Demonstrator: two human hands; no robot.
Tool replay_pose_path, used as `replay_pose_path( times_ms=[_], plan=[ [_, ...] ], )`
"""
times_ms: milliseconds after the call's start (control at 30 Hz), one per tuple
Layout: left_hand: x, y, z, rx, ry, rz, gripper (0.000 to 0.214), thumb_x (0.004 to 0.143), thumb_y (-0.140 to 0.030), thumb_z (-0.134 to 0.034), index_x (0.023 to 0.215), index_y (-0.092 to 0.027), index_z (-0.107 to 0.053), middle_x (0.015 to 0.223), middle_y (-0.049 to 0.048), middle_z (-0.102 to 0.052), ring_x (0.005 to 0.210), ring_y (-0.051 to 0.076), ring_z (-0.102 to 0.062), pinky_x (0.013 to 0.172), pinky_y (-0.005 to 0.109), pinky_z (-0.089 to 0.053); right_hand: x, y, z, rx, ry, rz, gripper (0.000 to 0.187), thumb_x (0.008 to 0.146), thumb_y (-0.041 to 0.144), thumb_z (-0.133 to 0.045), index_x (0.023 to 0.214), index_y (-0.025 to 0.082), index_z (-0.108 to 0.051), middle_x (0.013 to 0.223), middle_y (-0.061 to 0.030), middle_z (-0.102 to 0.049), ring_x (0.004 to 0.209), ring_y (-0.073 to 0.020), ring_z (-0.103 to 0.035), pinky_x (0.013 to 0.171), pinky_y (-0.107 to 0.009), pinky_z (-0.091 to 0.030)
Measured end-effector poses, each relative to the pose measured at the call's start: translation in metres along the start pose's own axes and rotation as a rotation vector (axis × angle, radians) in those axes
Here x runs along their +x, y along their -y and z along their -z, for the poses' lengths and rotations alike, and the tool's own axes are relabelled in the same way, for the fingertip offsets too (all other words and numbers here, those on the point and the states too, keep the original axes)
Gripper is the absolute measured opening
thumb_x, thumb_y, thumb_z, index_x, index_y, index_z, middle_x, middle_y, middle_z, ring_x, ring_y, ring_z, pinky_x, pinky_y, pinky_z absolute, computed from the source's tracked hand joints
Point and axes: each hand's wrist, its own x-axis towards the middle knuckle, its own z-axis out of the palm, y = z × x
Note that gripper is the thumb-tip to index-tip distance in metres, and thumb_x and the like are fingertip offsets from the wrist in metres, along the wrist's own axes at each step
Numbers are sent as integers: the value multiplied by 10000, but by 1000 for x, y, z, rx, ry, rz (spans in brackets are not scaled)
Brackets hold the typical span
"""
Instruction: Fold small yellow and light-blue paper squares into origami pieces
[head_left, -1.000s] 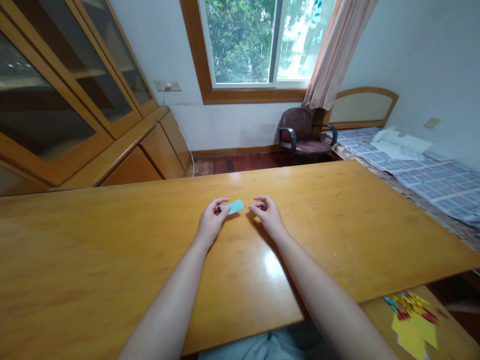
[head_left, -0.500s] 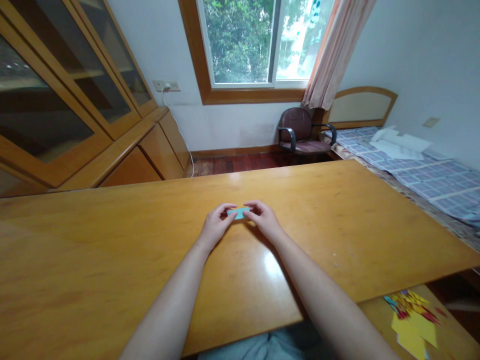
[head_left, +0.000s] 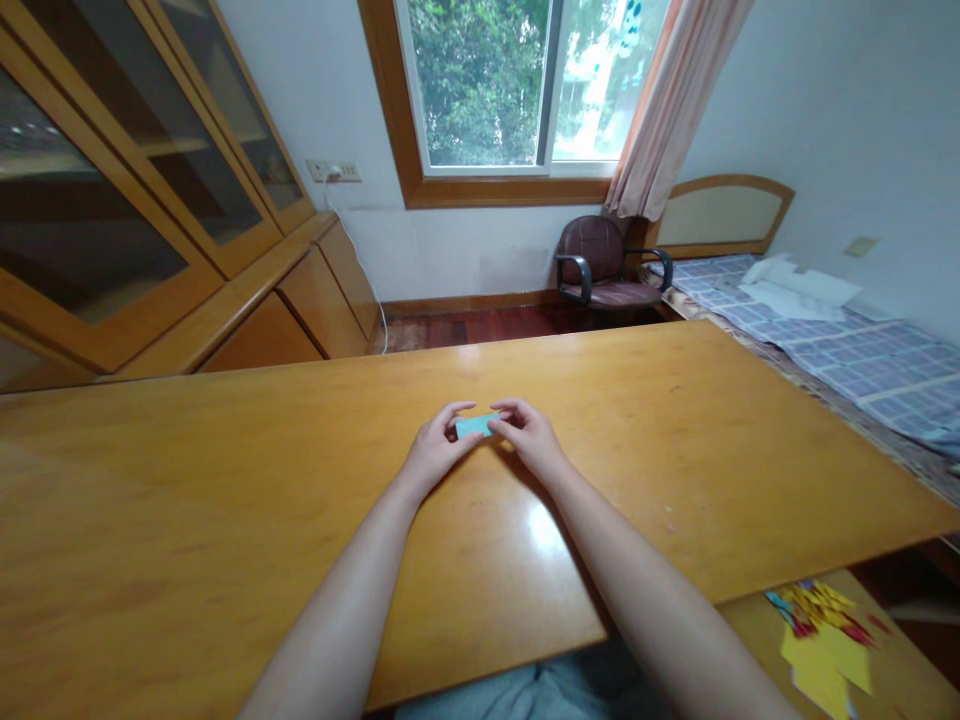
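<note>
Between my two hands is a small light-blue piece of paper (head_left: 472, 427), a narrow rectangle that looks folded, held just over the wooden table (head_left: 225, 520). My left hand (head_left: 437, 443) grips its left end, with the thumb along the near edge and the fingers curled behind. At the other end, my right hand (head_left: 529, 437) pinches the paper between thumb and fingers. The fingertips behind the paper are partly hidden.
On a lower surface at the bottom right lie yellow paper sheets (head_left: 821, 665) and a heap of red, yellow and blue paper pieces (head_left: 817, 607). A maroon armchair (head_left: 592, 240), a bed (head_left: 840, 340) and a glass-fronted cabinet (head_left: 165, 290) stand beyond the table.
My left thumb has slid slightly right along the paper's near edge, and more of the paper's face shows. Both hands keep hold of it in nearly the same place.
</note>
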Motion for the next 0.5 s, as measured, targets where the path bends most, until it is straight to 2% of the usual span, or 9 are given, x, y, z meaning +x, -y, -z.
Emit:
replay_pose_path(
  times_ms=[167, 500],
  plan=[
    [0, -1, 0, 15, -2, 2, 530, 759, -348, -726, 1248, -200, -582, 666, -53, -533, 628, 130, -523, 612, 222, -415, -1, 3, -1, 6, 14, 4, 287, 731, 306, -710, 990, 190, -664, 761, 17, -627, 718, -143, -587, 718, -275, -454],
    [5, 8, 1, -162, -41, 8, 515, 761, -321, -708, 1237, -183, -571, 666, -68, -505, 617, 113, -502, 621, 211, -405, 2, 0, 0, 30, -40, 16, 301, 718, 307, -720, 983, 194, -636, 736, 30, -597, 672, -131, -552, 655, -258, -431]
  ],
)
